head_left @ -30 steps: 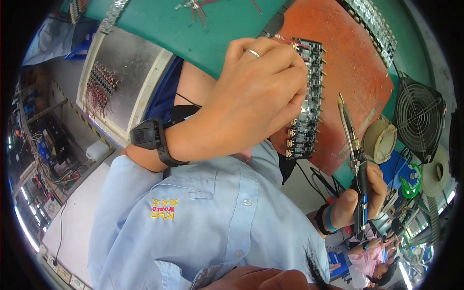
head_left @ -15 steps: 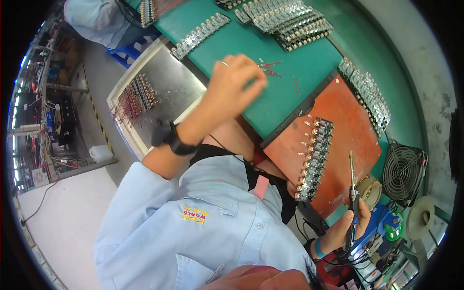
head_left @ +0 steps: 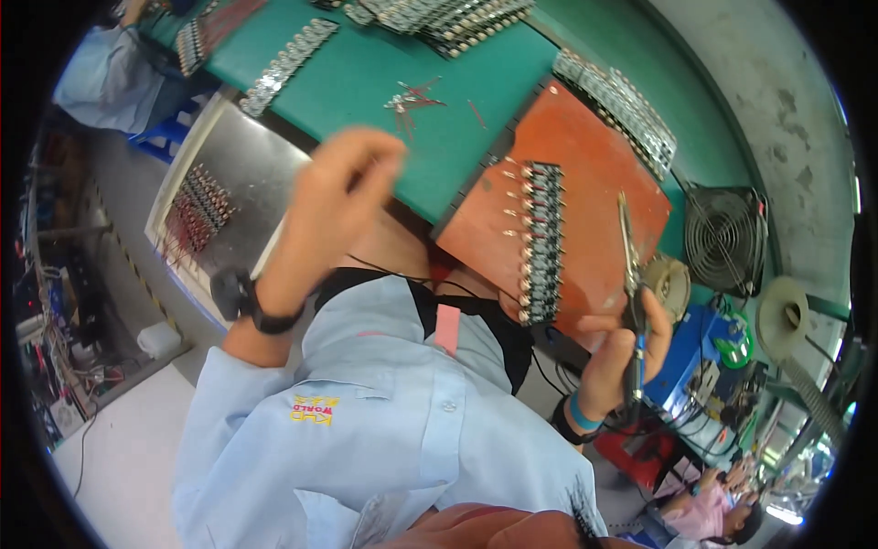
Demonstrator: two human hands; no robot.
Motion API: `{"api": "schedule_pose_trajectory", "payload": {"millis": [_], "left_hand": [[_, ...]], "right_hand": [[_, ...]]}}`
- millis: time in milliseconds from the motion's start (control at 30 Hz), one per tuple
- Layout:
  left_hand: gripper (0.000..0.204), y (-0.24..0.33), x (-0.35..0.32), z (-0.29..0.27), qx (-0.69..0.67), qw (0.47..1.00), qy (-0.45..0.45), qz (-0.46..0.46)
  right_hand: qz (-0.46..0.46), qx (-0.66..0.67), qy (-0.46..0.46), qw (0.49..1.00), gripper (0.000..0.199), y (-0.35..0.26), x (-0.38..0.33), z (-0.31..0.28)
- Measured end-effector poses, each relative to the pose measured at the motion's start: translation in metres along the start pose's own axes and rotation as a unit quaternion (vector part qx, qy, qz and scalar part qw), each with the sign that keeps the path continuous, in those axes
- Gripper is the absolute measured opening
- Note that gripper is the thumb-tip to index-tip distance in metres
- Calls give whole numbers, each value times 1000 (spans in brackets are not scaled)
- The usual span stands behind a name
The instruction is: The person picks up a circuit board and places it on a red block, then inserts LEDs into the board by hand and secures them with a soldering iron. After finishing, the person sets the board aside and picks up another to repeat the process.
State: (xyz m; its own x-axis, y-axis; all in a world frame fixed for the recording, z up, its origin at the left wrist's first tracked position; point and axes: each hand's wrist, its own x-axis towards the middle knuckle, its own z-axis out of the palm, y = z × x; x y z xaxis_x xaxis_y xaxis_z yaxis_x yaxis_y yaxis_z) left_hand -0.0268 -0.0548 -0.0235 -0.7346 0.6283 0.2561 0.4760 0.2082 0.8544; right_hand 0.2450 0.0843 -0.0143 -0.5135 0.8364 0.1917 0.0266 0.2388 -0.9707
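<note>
My right hand (head_left: 608,361) grips a soldering iron (head_left: 633,320) by its black and blue handle, with the metal tip pointing away from me. Left of the iron, a row of small circuit boards with metal connectors (head_left: 543,242) lies on the orange-red board (head_left: 594,201). My left hand (head_left: 343,197) is raised near the front edge of the green mat, its fingers curled and smeared by motion. Whether it holds anything cannot be made out. Beyond it, a small pile of thin red wires (head_left: 412,99) lies on the green mat (head_left: 366,78).
Stacked connector boards (head_left: 448,23) stand at the far side, and another row (head_left: 617,110) lies behind the orange-red board. A metal tray (head_left: 242,151) with wired parts is at left. On the right are a fan (head_left: 725,240) and a solder spool (head_left: 668,288). Other people sit nearby.
The view has shifted, so the bench sits further left. My left hand has drawn back from the red wires toward me. The soldering iron stays in my right hand, near the orange-red board.
</note>
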Motion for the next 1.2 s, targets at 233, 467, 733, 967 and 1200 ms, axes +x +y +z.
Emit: {"api": "schedule_pose_trajectory", "payload": {"millis": [233,467,733,967,1200], "left_hand": [[11,49,-50,50,-129,940,-250,192],[11,54,-58,70,-148,939,-228,209],[11,46,-55,72,-117,953,-198,196],[10,46,-53,70,-105,957,-200,184],[11,47,-49,65,-33,952,-229,202]], "right_hand": [[-54,4,-88,995,37,6,-13,24],[-41,-49,-50,997,40,6,-18,20],[-69,49,-5,996,37,10,-11,18],[-79,42,-27,996,36,11,-8,20],[-43,55,-25,997,38,10,-6,23]]}}
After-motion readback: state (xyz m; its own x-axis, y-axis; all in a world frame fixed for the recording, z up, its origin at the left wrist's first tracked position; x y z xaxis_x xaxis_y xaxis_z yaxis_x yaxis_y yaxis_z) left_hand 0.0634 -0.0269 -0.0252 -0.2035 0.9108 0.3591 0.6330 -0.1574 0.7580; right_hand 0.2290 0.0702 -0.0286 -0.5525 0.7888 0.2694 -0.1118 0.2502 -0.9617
